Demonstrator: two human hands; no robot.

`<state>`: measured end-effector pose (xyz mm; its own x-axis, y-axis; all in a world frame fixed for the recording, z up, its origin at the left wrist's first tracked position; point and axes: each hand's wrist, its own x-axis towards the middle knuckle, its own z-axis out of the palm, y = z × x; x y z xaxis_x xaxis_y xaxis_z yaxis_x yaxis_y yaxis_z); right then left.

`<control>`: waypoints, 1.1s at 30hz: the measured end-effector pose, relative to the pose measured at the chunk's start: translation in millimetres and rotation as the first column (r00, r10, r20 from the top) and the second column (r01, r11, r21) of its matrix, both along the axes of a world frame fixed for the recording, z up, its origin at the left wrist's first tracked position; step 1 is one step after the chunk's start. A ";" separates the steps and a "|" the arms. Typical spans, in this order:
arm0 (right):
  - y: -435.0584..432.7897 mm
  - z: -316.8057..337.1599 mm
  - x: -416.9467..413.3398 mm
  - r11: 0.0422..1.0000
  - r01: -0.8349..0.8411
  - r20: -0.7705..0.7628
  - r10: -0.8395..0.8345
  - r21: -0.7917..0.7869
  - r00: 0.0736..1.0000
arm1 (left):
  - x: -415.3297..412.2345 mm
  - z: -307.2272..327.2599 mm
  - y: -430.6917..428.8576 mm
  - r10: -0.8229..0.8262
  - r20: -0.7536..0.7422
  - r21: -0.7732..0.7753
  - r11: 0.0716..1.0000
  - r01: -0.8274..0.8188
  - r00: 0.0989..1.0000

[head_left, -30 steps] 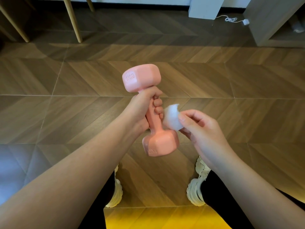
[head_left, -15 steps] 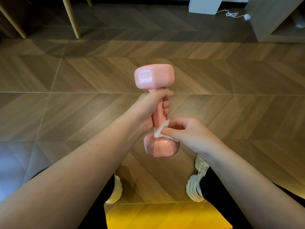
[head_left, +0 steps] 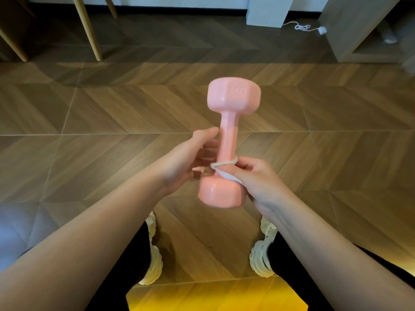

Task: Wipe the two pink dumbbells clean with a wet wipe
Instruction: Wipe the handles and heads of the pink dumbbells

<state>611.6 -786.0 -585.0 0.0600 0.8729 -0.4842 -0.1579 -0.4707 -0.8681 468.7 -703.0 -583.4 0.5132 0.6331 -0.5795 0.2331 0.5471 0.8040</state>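
Between your two hands, in the head view, the pink dumbbell (head_left: 227, 135) stands nearly upright in the air over the wooden floor (head_left: 89, 108). Its long axis runs from the near head, low by your wrists, up to the far head marked 1KG, tipped slightly right. Your right hand (head_left: 253, 178) carries it. Thumb and fingers are curled round the lower end of the handle, with the wet wipe (head_left: 224, 169) looped round the handle under them, just above the near head. Your left hand (head_left: 190, 160) is loose and fairly wide on the left side of the handle. Its thumb tip touches the handle midway up, and the other fingers are blurred and seem to close on nothing. So the bare stretch of handle lies straight up from the wipe, away from you. I judge a slide along that axis toward the far head comes next. Firm up the left hand first, or the weight may tip. Only one dumbbell is in view.
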 end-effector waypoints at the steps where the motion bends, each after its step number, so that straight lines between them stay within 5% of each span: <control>1: 2.1 2.6 1.5 0.999 0.026 -0.017 -0.026 0.030 1.000 | -2.8 -3.3 -3.8 -0.011 0.012 -0.044 0.999 0.012 1.000; 10: 23.0 17.5 2.3 0.959 0.266 -0.178 -0.245 0.099 0.953 | -6.5 8.7 -15.1 -0.037 0.213 -0.053 0.997 0.049 0.976; 21: 37.6 27.3 21.7 0.814 0.579 -0.370 -0.523 0.051 0.768 | -8.4 4.5 -13.9 0.026 -0.130 0.384 0.923 0.026 0.991; 25: 39.5 24.5 20.1 0.788 0.612 -0.445 -0.569 -0.057 0.691 | -2.4 -0.1 -17.3 0.150 -0.278 0.646 0.761 0.069 0.949; 29: 42.9 23.5 19.5 0.751 0.646 -0.535 -0.606 -0.138 0.589 | 0.6 -0.1 -14.2 0.173 -0.232 0.823 0.560 0.098 0.957; 33: 43.9 26.5 23.7 0.770 0.634 -0.554 -0.561 -0.075 0.615 | -1.3 8.8 -4.9 0.120 -0.124 0.524 0.851 -0.038 0.985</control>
<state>635.3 -742.1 -558.5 0.3635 0.7856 -0.5007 -0.8022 -0.0093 -0.5970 467.4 -707.9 -574.6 0.3839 0.8966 -0.2206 0.3447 0.0825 0.9351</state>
